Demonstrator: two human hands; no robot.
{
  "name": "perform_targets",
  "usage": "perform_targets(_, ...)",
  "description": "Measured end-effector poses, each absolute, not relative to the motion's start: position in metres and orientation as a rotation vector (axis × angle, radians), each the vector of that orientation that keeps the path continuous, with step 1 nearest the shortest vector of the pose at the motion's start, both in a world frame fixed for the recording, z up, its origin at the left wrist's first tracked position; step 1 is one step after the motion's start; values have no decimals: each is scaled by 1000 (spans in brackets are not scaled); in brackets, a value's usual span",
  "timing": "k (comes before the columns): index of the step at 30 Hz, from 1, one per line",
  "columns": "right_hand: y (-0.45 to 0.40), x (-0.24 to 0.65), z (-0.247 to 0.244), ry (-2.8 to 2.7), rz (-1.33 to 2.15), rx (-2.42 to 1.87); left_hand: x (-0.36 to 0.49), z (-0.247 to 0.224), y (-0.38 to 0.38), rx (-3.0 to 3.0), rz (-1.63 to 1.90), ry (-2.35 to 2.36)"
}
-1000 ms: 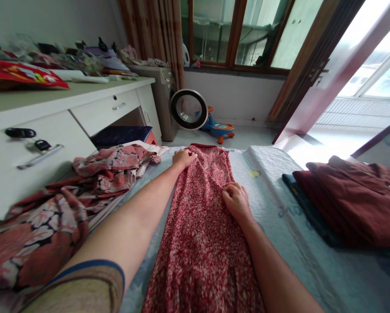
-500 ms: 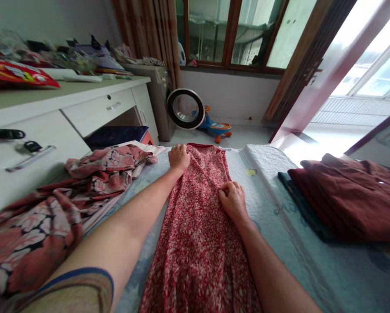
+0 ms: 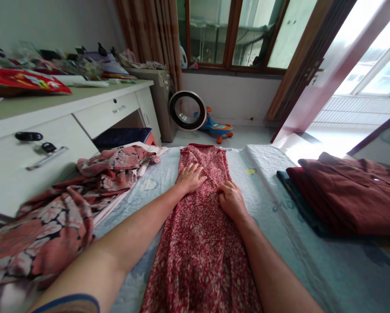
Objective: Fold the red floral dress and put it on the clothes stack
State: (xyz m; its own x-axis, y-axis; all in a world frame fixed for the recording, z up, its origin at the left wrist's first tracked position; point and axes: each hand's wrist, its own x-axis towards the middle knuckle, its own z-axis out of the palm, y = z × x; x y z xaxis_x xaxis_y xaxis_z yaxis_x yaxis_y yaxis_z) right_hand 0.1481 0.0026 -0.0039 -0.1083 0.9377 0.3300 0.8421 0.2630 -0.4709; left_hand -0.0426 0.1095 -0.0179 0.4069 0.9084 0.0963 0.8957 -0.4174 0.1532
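Observation:
A long red garment with a pale floral print (image 3: 198,234), likely a dress, lies lengthwise before me, its narrow end farthest away. My left hand (image 3: 191,178) rests flat on its upper part, fingers stretched out and apart. At the garment's right edge, a little nearer to me, my right hand (image 3: 231,198) has its fingers curled onto the cloth and closed on it. Soft folds run down the lower part of the garment. Beneath it is a light blue patterned bed cover (image 3: 263,195).
A rumpled pink floral cloth (image 3: 61,217) lies on the left. Folded dark red and teal clothes (image 3: 351,195) are stacked on the right. A white cabinet (image 3: 106,104) stands along the left wall, with a washing machine (image 3: 162,100), its round door open, beyond it.
My left hand has moved from the garment's upper left edge inward and toward me, its fingers now flat on the cloth. My right hand has stayed at the right edge.

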Motion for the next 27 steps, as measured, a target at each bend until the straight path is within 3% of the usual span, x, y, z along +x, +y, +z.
perform_targets(7, 9, 164, -10, -1886, 244, -1727, -42, -17, 113, 2521, 201, 1676)
perform_targets(14, 13, 168, 2, -1887, 314, -1666, -42, 8, 72, 2673, 475, 1565)
perform_targets(21, 13, 177, 6, -2150, 209, -1893, -45, -6, 32, 2640, 221, 1432)
perform_targets(27, 9, 170, 16, -2083, 206, -1742, -46, -2, 21, 2680, 352, 1483)
